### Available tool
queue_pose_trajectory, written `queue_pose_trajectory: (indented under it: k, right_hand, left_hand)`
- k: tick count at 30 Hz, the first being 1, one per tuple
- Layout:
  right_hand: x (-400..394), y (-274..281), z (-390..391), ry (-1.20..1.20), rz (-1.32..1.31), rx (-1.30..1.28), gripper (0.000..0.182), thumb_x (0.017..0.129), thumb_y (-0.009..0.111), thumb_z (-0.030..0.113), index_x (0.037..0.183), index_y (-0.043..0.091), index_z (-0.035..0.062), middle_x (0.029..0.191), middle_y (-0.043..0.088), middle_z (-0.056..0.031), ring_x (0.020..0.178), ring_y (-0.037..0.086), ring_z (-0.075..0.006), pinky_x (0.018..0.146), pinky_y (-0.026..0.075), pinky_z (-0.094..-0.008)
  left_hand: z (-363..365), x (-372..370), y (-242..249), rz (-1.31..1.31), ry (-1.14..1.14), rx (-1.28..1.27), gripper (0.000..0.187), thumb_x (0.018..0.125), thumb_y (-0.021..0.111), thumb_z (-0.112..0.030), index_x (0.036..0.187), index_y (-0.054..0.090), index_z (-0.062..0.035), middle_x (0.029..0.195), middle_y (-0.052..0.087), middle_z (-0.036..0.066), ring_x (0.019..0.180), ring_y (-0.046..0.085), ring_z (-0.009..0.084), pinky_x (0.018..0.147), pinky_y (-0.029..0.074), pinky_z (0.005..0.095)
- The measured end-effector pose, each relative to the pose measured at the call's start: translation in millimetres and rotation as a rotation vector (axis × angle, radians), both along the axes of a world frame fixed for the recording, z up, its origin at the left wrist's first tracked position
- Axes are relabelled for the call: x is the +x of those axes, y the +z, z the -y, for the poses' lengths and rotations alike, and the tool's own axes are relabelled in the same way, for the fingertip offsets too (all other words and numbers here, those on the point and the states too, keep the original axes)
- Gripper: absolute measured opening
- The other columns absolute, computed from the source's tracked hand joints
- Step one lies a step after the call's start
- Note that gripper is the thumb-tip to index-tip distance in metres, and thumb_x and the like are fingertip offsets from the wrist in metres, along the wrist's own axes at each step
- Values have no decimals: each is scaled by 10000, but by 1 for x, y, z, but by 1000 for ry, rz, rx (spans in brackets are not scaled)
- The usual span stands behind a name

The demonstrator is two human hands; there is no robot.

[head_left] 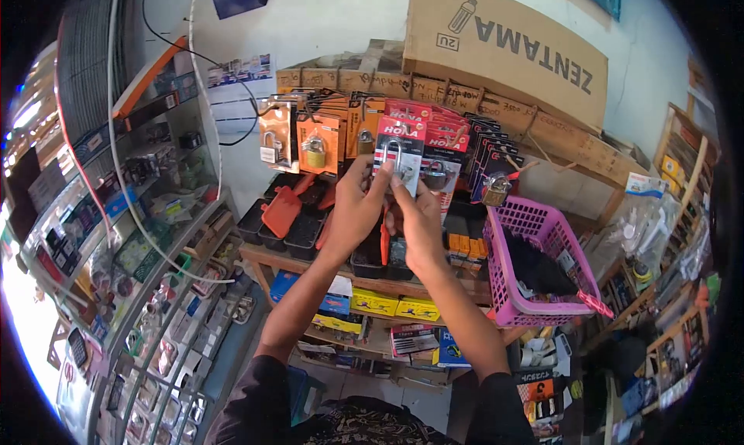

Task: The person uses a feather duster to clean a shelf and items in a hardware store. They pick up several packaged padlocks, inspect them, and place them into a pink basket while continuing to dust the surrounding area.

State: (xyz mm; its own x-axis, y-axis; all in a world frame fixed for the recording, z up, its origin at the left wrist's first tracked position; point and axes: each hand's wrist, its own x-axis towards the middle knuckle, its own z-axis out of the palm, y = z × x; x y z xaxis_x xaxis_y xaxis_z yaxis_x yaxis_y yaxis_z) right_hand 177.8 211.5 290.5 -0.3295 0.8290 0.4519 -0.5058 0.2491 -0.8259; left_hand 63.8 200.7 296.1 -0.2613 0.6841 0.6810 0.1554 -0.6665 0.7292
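Both hands meet in front of a wall rack at a carded padlock pack point(400, 139) with a red "HONA" header and a long silver shackle. My left hand point(361, 201) has its thumb and fingers closed on the pack's lower left. On its lower right, my right hand point(419, 226) is closed with the thumb over the front. The hands cover the pack's bottom. Just right of it hangs another red-topped padlock pack point(446, 150). Orange-carded padlocks point(318, 144) hang to the left, and dark-carded padlocks point(496, 183) to the right.
Below the rack, a wooden shelf holds black bins point(301, 243) with an orange scoop-like piece point(281, 212). A purple basket point(535, 313) sits at the right. A cardboard box point(504, 42) stands above. Glass shelving point(174, 274) lines the left, with a white cable point(132, 205) hanging before it.
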Motion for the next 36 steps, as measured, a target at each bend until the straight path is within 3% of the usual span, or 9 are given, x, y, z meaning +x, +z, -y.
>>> queue_pose_trajectory:
  k: [4,8,13,17,20,24,28,32,36]
  right_hand:
    - [-23,-7,-7,-80,-184,-73,228,975,573,278,1047,601,64,707,565,39,513,462,-35,446,359,-209]
    - [-41,-4,-21,-129,-398,-126,236,978,569,281,1047,603,58,790,568,47,615,492,-36,532,399,-209]
    - [-51,-17,-46,34,-421,-308,304,967,577,354,1030,615,59,900,612,2,738,579,-96,640,480,-243]
    - [-55,-27,-54,-51,-424,-318,228,944,610,273,1035,644,67,878,607,9,725,578,-84,616,499,-250]
    - [-12,-39,-13,10,-116,-469,266,909,646,239,1111,618,69,889,609,4,750,579,-78,616,498,-252]
    - [92,-54,25,128,318,356,304,869,713,270,1046,642,33,736,609,25,592,572,-75,516,461,-230]
    - [237,-7,32,-619,993,722,347,813,743,258,1058,635,37,835,669,-91,759,657,-210,696,511,-321]
    - [365,-23,-3,-914,1654,722,349,797,707,328,1044,640,90,875,682,-137,852,659,-323,743,504,-444]
    - [435,-45,-21,-697,1949,513,315,796,693,303,1032,654,98,833,678,-149,838,669,-324,719,509,-450]
  left_hand:
    - [-1,2,3,-40,113,4,347,955,589,-243,1141,519,41,793,676,111,605,614,80,496,457,243]
    - [-3,8,2,-227,354,139,486,924,598,-269,1295,452,8,863,679,191,645,671,299,569,509,359]
    - [-4,4,-2,-407,454,19,578,887,612,-335,1344,446,-23,1161,579,248,939,643,364,754,516,430]
    - [-4,-5,-10,-527,472,75,562,872,622,-323,1332,477,-35,1144,603,225,969,631,374,802,509,419]
    - [13,3,-15,-424,392,-9,552,889,619,-294,1350,468,-30,1177,607,210,960,659,308,810,510,384]
    - [48,17,-34,-436,460,-4,311,898,634,-208,1127,577,-6,958,646,133,778,647,206,701,498,298]
    - [45,56,-57,-510,55,-53,239,886,639,-175,1064,601,-19,751,633,92,688,609,119,601,471,264]
    - [0,143,-41,-678,-148,-6,247,883,656,-211,1034,618,-18,753,656,132,650,663,241,599,504,342]
    - [-70,219,-31,-796,-164,-14,278,915,586,-317,995,632,-54,790,671,156,729,663,340,651,516,416]
